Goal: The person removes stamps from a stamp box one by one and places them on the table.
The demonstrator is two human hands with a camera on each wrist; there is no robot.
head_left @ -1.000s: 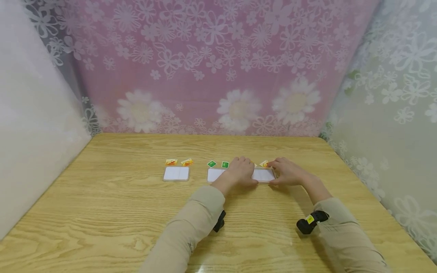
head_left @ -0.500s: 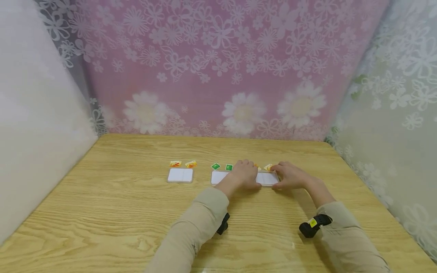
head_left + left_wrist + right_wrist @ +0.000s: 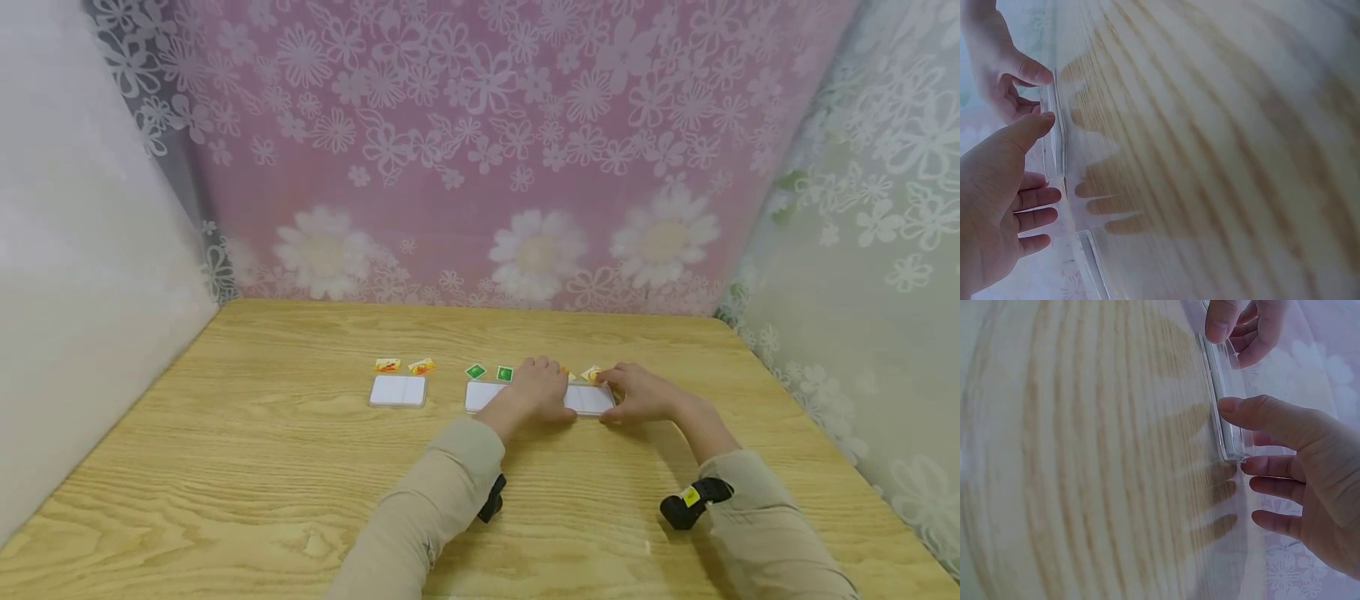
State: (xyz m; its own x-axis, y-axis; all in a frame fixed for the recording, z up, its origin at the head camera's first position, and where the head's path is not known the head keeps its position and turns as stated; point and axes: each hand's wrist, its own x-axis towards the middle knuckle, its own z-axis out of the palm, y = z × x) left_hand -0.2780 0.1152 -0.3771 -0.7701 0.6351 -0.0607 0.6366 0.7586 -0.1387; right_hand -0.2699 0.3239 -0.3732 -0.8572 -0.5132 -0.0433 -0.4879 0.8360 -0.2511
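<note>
Both hands are at a flat clear plastic case with a white inside, the rightmost of the row on the table. My left hand pinches its left end, thumb along the near edge and fingers over the far side. At the other end, my right hand holds it the same way, thumb in front, as the right wrist view shows. Just behind the case lies a small yellow-orange card, by the right fingertips. Another orange card is mostly hidden by the left hand.
Left of the hands sits a second white case, partly covered by the left hand, with two green cards behind it. Farther left is a third white case with two yellow-orange cards behind it. A pink flowered curtain borders the table's back.
The head view has shifted slightly, so everything appears a little farther right and lower. Hands, cases and cards keep their places relative to each other.
</note>
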